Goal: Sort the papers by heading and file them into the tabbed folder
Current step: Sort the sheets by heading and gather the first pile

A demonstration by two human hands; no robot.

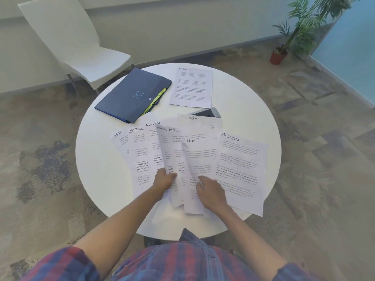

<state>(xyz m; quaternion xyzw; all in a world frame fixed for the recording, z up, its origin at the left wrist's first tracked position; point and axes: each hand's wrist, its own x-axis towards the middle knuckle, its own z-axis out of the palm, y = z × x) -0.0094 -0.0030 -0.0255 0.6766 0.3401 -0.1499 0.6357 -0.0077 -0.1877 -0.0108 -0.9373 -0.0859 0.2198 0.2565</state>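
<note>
Nearest, the left hand [164, 180] and right hand [211, 192] each pinch sheets in a fan of white papers [182, 157] with handwritten headings: HR, ADMIN, SPORTS. Beyond lie a FINANCE sheet [191, 88] and the closed navy folder [133, 94] with yellow tabs on the round white table [243, 110].
</note>
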